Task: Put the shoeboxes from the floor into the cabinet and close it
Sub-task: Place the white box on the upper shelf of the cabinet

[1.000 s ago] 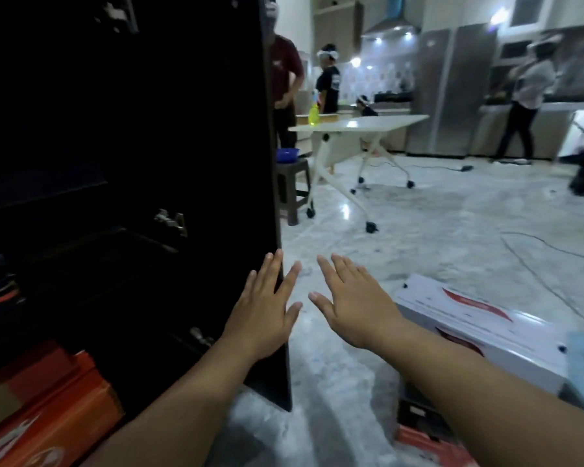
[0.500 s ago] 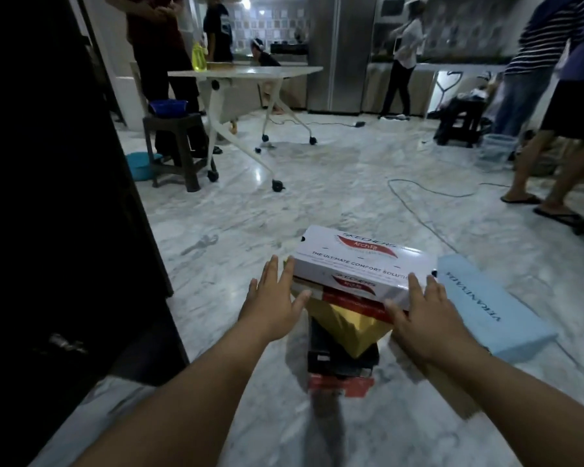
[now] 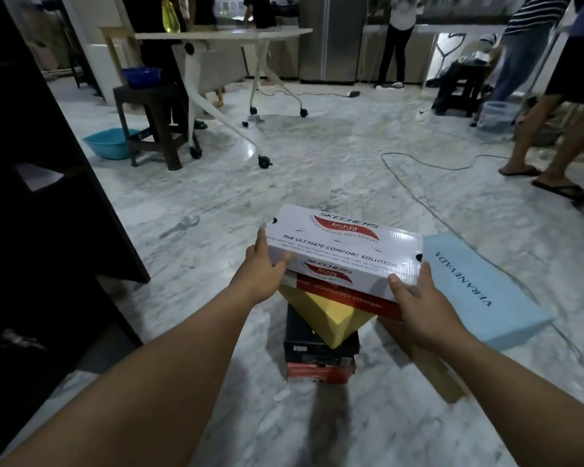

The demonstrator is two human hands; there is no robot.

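"SKECHERS ArchFit" and "THE ULTIMATE COMFORT SOLUTION" on the white shoebox (image 3: 344,244); "VERANEVADA" on the blue shoebox (image 3: 479,284).

White shoebox (image 3: 343,246) between 2 hands (image 3: 262,267)

two bare forearms enter from bottom edge of head view, no sleeves visible anywhere along them. left hand (image 3: 262,271) bare: no glove, no ring, no watch or band at wrist. right hand (image 3: 418,303) likewise bare, wrist unadorned. fingernails short, unpainted where thumb shows. no cables, straps or markings on either arm. upper arms, shoulders and clothing out of frame, so garment cannot be told.
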